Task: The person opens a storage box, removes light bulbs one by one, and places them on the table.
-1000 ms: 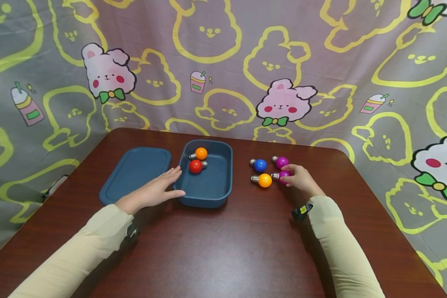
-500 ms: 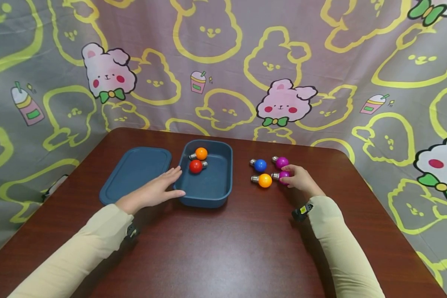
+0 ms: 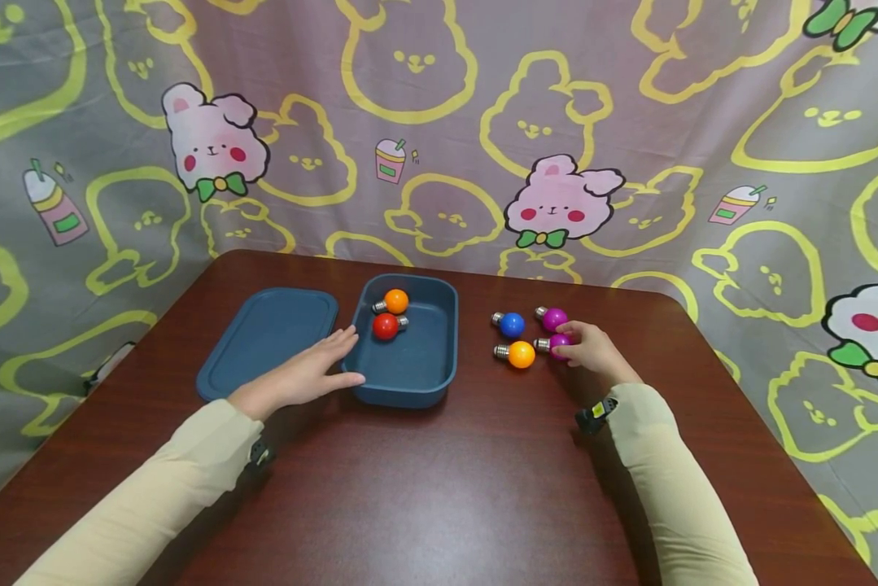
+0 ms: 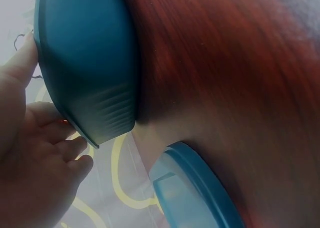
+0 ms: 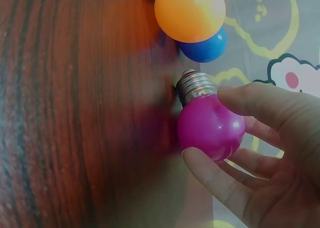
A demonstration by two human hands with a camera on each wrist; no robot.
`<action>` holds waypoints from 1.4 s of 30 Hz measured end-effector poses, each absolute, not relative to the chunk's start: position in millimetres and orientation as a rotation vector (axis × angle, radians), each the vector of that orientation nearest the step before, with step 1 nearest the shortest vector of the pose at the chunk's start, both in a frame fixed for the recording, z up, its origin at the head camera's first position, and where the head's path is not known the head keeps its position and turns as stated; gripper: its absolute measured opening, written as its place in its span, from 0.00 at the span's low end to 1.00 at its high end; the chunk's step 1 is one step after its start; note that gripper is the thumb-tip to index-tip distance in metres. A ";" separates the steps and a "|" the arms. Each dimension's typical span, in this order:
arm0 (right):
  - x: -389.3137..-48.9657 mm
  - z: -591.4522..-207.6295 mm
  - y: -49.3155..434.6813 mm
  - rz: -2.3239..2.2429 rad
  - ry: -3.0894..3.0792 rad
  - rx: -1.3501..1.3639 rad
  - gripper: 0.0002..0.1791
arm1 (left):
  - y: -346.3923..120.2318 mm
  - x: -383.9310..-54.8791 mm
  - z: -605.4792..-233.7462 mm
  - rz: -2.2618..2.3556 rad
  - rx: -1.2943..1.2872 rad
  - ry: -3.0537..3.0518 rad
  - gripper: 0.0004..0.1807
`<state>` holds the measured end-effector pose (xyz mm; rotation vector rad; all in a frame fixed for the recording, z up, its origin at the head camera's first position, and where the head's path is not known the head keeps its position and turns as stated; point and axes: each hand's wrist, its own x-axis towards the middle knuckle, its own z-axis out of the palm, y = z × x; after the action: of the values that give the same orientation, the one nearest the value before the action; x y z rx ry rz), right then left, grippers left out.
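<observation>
My right hand (image 3: pixel 598 356) holds a purple light bulb (image 5: pixel 210 128) between thumb and fingers, its metal screw base uncovered. The bulb lies low, close against the table. Beside it are another purple bulb (image 3: pixel 554 318), a blue bulb (image 3: pixel 512 325) and a yellow-orange bulb (image 3: pixel 521 355). My left hand (image 3: pixel 303 374) rests at the left rim of a dark blue box (image 3: pixel 402 397), fingers extended and thumb at the near corner. Inside the box lie an orange bulb (image 3: pixel 396 301) and a red bulb (image 3: pixel 385 327).
A blue lid (image 3: pixel 270 334) lies flat on the brown table (image 3: pixel 439 488), left of the box. Behind the table hangs a patterned curtain (image 3: pixel 453 146). The other bulbs sit close around the right hand's fingertips.
</observation>
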<state>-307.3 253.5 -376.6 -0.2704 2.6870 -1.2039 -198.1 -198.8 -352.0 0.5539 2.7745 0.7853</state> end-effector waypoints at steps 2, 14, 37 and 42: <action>-307.7 -376.1 254.2 -1.198 2.688 -0.264 0.28 | -198.9 -198.1 -352.2 0.787 0.555 2.776 0.44; -308.2 -372.9 255.1 -1.189 2.696 -0.273 0.27 | -199.1 -198.5 -351.9 0.786 0.541 2.770 0.44; -304.8 -369.1 257.2 -1.188 2.716 -0.279 0.25 | -200.3 -198.6 -352.4 0.794 0.549 2.760 0.45; -304.9 -369.0 258.3 -1.189 2.708 -0.266 0.25 | -200.6 -198.7 -352.7 0.790 0.560 2.765 0.45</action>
<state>-304.9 258.3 -369.0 -0.2657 2.7082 -1.1894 -198.7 -200.6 -352.7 0.5597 2.7648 0.7903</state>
